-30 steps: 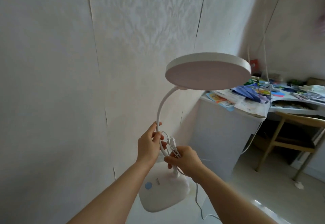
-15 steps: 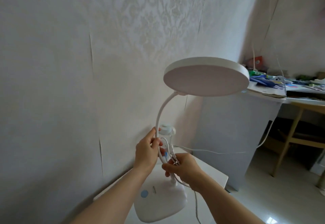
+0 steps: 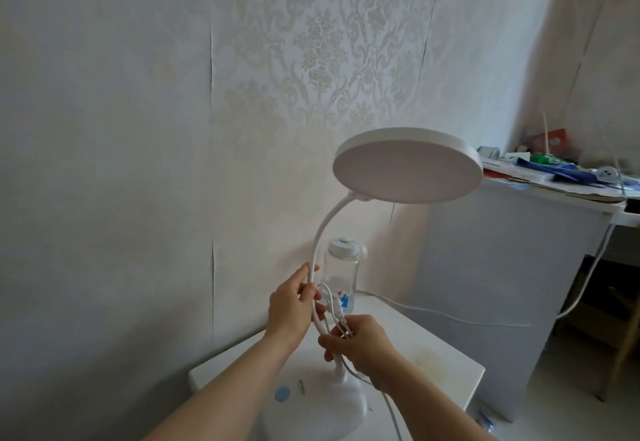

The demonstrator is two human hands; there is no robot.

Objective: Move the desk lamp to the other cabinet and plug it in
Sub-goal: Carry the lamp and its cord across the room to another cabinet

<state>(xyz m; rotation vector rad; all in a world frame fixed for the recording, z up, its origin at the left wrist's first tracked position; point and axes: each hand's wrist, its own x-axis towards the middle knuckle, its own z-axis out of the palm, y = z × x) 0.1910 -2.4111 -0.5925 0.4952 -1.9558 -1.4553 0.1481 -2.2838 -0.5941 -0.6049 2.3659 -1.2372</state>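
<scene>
A white desk lamp (image 3: 408, 169) with a round flat head and a curved neck hangs in front of me. My left hand (image 3: 292, 309) is closed around the neck. Just below, my right hand (image 3: 360, 343) pinches the lamp's coiled white cord (image 3: 334, 309) against the neck. The lamp's base (image 3: 311, 409), with a blue round button, hovers over a low white cabinet (image 3: 433, 368) against the wall. Part of the cord trails down past my right wrist.
A clear water bottle (image 3: 341, 274) with a white cap stands at the back of the low cabinet. Another white cable (image 3: 450, 316) runs across to a taller white cabinet (image 3: 502, 285), whose top is cluttered with papers. A wooden chair is at the far right.
The view has swung left and down, bringing the low white cabinet and bottle into sight under the lamp. Both hands keep the same hold on the neck and cord.
</scene>
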